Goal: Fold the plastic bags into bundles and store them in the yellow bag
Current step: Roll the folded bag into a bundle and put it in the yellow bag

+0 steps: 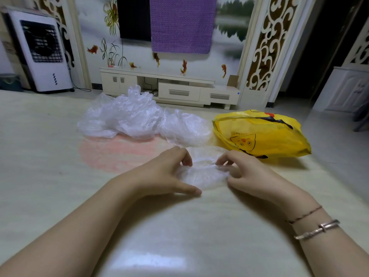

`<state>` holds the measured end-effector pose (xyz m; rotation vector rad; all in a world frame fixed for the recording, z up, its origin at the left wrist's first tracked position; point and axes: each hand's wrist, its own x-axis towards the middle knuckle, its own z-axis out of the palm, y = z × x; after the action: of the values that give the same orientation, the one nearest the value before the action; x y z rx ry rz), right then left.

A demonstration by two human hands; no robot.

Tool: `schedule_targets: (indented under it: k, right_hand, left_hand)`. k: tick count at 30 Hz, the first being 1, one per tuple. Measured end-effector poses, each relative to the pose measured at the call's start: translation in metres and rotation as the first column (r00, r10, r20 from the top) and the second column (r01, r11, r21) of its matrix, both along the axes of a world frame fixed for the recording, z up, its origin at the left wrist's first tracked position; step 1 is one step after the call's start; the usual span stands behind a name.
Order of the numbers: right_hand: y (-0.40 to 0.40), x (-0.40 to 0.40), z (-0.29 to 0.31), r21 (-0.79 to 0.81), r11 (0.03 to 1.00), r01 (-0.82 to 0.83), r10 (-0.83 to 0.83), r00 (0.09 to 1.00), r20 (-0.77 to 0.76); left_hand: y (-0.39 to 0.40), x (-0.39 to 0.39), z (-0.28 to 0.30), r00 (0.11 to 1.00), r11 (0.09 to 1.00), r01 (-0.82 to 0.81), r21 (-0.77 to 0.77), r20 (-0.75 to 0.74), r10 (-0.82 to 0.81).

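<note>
Pale glossy floor (60,156) of a living room. Nearest, the left hand (165,172) and right hand (245,172) each pinch an edge of one clear plastic bag (201,174) lying flat between them; folding appears under way. Beyond, a pile of unfolded bags (135,120) remains. The yellow bag (265,134) lies right of it, contents not visible.

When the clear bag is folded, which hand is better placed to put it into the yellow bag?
Probably the right hand: the printed yellow plastic bag lies just beyond it on that side. Both hands pinch the small clear plastic bag; the left hand is farther away.
</note>
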<state>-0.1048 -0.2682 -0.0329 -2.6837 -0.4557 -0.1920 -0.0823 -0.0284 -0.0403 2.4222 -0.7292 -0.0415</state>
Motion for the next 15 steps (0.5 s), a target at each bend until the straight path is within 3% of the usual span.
schedule_targets:
  k: [4,8,11,15]
  right_hand:
    - [0.007,0.007,-0.004,0.151,0.985,0.080,-0.099,0.987,0.125]
    - [0.011,0.008,-0.001,0.354,0.920,0.165,-0.202,0.977,0.070]
    - [0.011,0.012,-0.009,0.339,0.911,0.236,-0.263,0.964,0.036]
    - [0.013,0.018,-0.018,0.292,0.904,0.312,-0.337,0.941,0.036]
  left_hand:
    - [-0.005,0.003,-0.006,0.990,0.997,0.001,-0.075,0.138,0.009]
    - [-0.006,0.005,-0.003,0.983,0.973,-0.101,-0.206,0.132,0.130]
    - [-0.006,0.007,-0.003,0.974,0.951,-0.187,-0.248,0.076,0.211]
    - [-0.009,0.009,-0.010,0.941,0.948,-0.284,-0.142,0.146,0.304]
